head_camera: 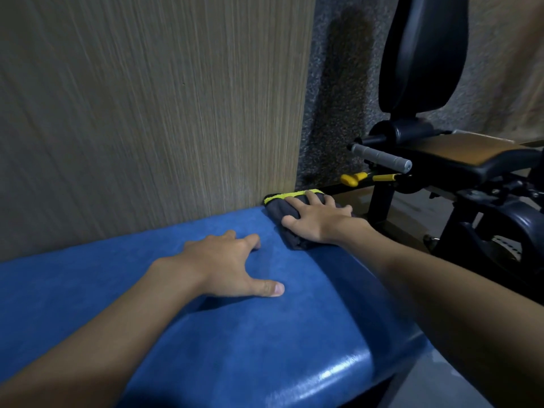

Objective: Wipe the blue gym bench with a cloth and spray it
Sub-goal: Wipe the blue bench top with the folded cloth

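Cloth (pixel 278 209) at bench (pixel 206 334) corner, seemingly touching wall (pixel 147 113), pressed under spread right hand (pixel 316 222); left hand (pixel 226 260) splayed mid-bench.

I have just the head camera: it looks forward and down, close over the bench (pixel 206 334), wall (pixel 147 113) at left.

wall: wood-grain panel (pixel 147 113) | behind: dark speckled surface (pixel 338 83) | right: black exercise machine (pixel 424 54), tan seat (pixel 459 148) | floor (pixel 441 387): grey
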`<state>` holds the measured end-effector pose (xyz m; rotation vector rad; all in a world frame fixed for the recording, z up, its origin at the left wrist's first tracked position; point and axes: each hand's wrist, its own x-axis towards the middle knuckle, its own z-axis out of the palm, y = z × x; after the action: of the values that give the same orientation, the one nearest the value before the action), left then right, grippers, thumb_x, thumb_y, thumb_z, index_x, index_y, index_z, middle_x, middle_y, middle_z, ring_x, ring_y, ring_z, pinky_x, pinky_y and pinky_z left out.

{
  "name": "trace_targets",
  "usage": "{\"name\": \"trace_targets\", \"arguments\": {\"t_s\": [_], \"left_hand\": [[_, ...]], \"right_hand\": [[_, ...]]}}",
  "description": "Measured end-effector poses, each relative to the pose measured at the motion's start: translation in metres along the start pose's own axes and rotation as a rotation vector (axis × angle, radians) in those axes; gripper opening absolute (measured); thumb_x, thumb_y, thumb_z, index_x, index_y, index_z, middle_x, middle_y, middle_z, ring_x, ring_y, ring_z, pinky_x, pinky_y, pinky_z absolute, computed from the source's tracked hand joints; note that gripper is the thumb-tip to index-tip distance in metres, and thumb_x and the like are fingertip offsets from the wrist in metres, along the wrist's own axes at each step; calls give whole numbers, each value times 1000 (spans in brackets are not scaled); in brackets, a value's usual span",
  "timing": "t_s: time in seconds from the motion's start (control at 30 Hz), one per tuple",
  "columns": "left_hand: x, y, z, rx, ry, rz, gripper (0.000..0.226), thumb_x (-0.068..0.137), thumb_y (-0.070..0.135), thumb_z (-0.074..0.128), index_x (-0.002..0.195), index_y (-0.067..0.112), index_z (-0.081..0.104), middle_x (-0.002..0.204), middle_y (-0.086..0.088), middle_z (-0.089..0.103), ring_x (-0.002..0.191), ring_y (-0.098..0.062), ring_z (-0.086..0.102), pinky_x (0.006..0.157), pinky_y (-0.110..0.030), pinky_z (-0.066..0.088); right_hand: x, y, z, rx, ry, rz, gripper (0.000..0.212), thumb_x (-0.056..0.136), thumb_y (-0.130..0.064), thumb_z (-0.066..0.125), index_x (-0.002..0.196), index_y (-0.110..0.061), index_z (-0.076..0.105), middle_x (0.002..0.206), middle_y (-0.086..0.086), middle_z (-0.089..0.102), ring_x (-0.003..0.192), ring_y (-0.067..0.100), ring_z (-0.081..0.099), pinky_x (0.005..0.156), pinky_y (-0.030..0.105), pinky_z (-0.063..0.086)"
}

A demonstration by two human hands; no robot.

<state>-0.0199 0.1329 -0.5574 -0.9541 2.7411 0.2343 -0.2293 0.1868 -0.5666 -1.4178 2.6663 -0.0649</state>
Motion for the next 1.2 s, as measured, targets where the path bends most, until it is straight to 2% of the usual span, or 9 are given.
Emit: {"name": "trace_targets", "arguments": {"t_s": [0.2, 0.33, 0.5, 0.6, 0.7, 0.77, 0.87, 1.03, 1.2], "left_hand": [[-2, 2, 0, -17, 0, -35, 108, 49, 104, 41, 140, 46, 31, 130, 8, 45, 124, -23, 50, 102, -48, 42], [-7, 4, 3, -14, 33, -48, 104, 57, 101, 44, 144, 45, 30, 137, 7, 44, 128, -23, 49, 103, -50, 40], [-21, 4, 15, -22, 149, -36, 99, 66, 97, 37, 148, 43, 31, 154, 7, 33, 142, -21, 33, 110, -57, 29], [-32, 2, 17, -30, 229, -11, 105, 59, 101, 24, 147, 44, 34, 159, 8, 27, 147, -17, 24, 112, -57, 26], [-39, -10, 24, -22, 173, -36, 116, 49, 106, 13, 151, 52, 21, 165, 7, 17, 152, -18, 14, 115, -59, 20], [-40, -15, 31, -7, 145, -43, 116, 49, 106, 8, 153, 54, 14, 167, 7, 13, 154, -20, 9, 117, -60, 15], [-37, -14, 35, 8, 155, -39, 110, 56, 102, 9, 153, 53, 10, 168, 6, 9, 154, -23, 5, 118, -60, 12], [-32, -13, 34, 39, 127, -35, 110, 53, 101, 7, 153, 54, 5, 168, 5, 4, 155, -26, 2, 117, -62, 13], [-30, -11, 35, 67, 127, -29, 104, 61, 100, 12, 153, 53, 3, 169, 4, 1, 155, -27, -2, 117, -62, 12]], "right_hand": [[-75, 26, 10, -35, 0, -90, 62, 91, -64, 23, 149, -55, 6, 166, -8, -7, 151, 32, -5, 109, 68, 14], [-128, 42, 18, -62, 45, -123, 61, 91, -64, 21, 149, -56, 2, 165, -10, -8, 151, 27, -7, 110, 65, 15], [-168, 51, 18, -69, 31, -128, 61, 94, -69, 17, 150, -54, -2, 165, -10, -15, 151, 25, -14, 114, 64, 7], [-176, 54, 15, -39, 40, -138, 71, 84, -79, 6, 150, -54, 0, 164, -10, -15, 150, 21, -19, 116, 63, -1], [-168, 52, 17, -46, 24, -121, 67, 87, -78, 14, 149, -56, 0, 165, -12, -12, 151, 23, -13, 115, 62, 6], [-156, 47, 17, -70, 23, -117, 64, 91, -73, 22, 149, -55, 1, 164, -13, -9, 151, 24, -10, 113, 63, 12], [-132, 37, 13, -68, 35, -121, 62, 93, -69, 26, 149, -54, 6, 163, -15, -3, 150, 22, -6, 111, 63, 16], [-69, 16, 11, -54, 85, -106, 60, 91, -66, 30, 147, -51, 16, 160, -11, 13, 148, 28, 6, 105, 66, 22], [1, -11, 5, -35, 61, -54, 62, 89, -68, 30, 147, -50, 21, 161, -6, 18, 147, 35, 11, 103, 68, 21]]}}
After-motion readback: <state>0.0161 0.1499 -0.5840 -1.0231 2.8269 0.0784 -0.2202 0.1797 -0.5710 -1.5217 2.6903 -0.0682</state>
